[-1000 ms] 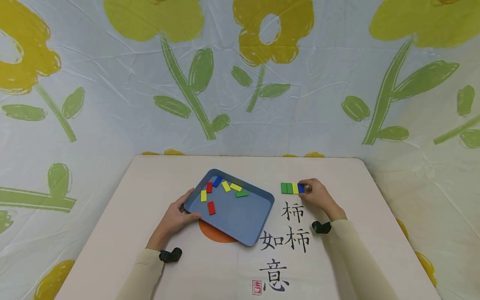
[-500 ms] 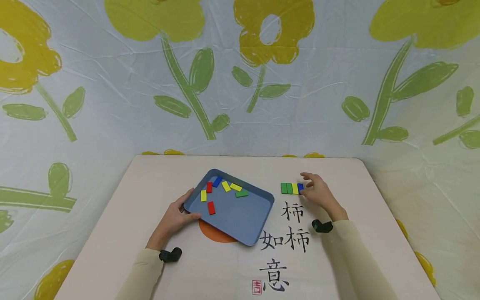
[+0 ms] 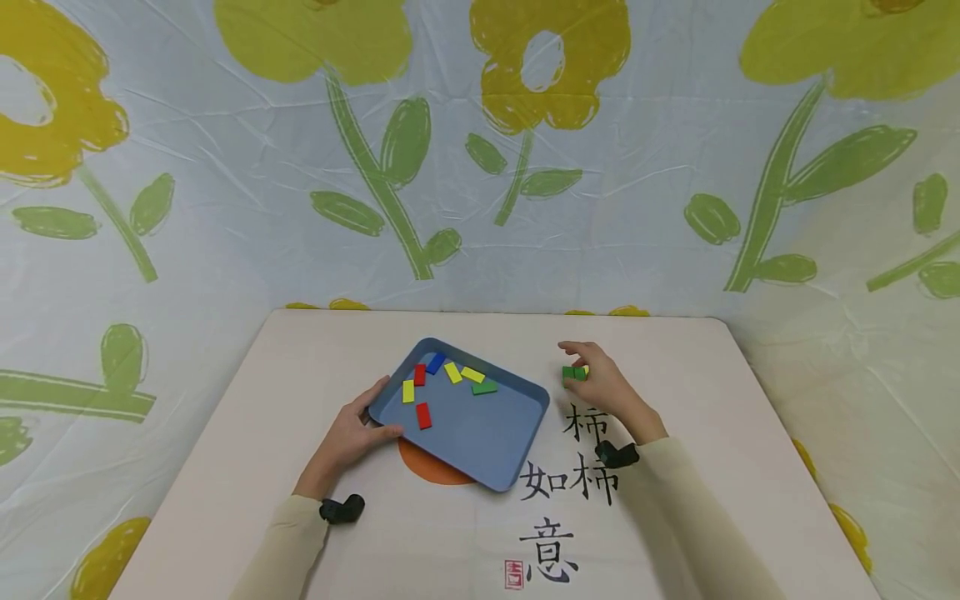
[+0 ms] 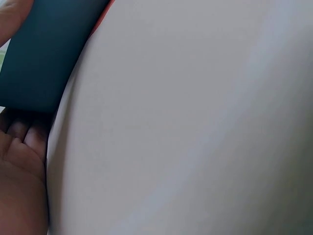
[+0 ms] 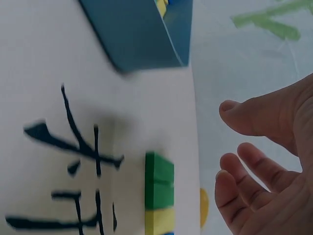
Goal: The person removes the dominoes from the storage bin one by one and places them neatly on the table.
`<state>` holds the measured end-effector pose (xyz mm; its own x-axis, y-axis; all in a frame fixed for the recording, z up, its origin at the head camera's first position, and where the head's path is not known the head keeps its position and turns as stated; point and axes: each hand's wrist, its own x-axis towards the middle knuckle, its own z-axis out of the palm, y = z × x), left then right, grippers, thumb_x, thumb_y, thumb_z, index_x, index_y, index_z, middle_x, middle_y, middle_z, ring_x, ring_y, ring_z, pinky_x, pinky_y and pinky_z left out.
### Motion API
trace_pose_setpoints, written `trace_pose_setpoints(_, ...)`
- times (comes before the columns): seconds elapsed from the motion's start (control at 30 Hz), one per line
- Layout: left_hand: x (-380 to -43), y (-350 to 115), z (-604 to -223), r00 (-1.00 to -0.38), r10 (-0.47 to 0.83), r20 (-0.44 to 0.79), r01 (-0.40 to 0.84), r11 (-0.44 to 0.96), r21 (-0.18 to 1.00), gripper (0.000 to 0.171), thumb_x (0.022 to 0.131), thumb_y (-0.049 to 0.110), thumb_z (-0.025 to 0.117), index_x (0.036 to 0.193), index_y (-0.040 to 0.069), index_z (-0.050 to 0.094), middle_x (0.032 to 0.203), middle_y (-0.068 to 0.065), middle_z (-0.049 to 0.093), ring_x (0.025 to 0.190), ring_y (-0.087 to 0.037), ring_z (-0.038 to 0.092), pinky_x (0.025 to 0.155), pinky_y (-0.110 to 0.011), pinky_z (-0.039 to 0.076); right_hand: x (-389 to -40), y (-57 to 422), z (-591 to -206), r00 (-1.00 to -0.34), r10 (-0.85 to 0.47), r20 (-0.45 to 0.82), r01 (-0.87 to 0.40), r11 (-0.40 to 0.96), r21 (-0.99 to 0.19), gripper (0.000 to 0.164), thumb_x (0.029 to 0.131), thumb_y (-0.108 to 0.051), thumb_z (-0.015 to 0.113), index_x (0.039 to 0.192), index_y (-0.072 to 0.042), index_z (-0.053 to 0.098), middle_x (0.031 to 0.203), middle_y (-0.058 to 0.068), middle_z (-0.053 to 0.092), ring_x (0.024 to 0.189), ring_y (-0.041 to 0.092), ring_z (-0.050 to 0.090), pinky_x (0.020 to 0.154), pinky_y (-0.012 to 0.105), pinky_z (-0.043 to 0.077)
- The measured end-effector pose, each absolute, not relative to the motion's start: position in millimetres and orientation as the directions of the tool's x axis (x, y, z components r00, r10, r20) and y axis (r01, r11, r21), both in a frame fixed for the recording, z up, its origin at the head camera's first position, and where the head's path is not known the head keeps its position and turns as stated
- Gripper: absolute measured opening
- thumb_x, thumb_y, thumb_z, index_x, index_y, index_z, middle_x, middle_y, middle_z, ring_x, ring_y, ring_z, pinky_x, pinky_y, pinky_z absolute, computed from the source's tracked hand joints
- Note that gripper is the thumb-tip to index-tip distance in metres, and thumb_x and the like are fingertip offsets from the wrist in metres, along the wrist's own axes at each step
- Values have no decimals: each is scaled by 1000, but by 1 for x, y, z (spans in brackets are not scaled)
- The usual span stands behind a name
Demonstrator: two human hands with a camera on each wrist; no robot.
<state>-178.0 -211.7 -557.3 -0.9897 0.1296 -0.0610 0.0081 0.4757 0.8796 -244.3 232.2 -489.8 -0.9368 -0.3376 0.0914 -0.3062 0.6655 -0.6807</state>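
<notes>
Block row (image 5: 160,196): blue end seems placed — right hand (image 3: 606,388), fingers loose and empty, has slid leftward; left hand (image 3: 352,433) grips the left corner of the tray (image 3: 468,433).

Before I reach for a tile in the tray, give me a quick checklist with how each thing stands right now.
1. Left hand holding the tray: ok, at its left corner.
2. Right hand empty: ok, thumb and fingers apart with nothing between them.
3. Two green tiles and yellow tile lined up side by side: ok.
4. Blue tile square with that row: cannot tell, only a sliver shows.
5. Loose tiles available in the tray: ok, seven show.
6. Tray flat on the table: cannot tell.
</notes>
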Motion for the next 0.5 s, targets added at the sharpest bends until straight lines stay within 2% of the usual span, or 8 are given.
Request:
trace_pose_setpoints(0.27, -179, -211, -556, -989, 125, -75, -7, 472, 882, 90, 76, 39, 81, 150, 38, 30, 158, 0, 27, 147, -27, 23, 115, -46, 31, -238, 199, -491, -901, -427, 73, -350, 621, -701, 61, 87, -10, 70, 143, -11, 45, 137, 14, 47, 110, 30, 56, 71, 31, 55)
trace_pose_setpoints(0.5, -178, -211, -556, -990, 126, -67, 4, 493, 870, 90, 76, 40, 81, 150, 37, 30, 158, -2, 28, 146, -28, 25, 113, -47, 33, -236, 172, -497, -887, -458, 63, -375, 632, -679, 58, 85, -13, 72, 139, -12, 50, 134, 13, 50, 107, 27, 59, 75, 33, 57)
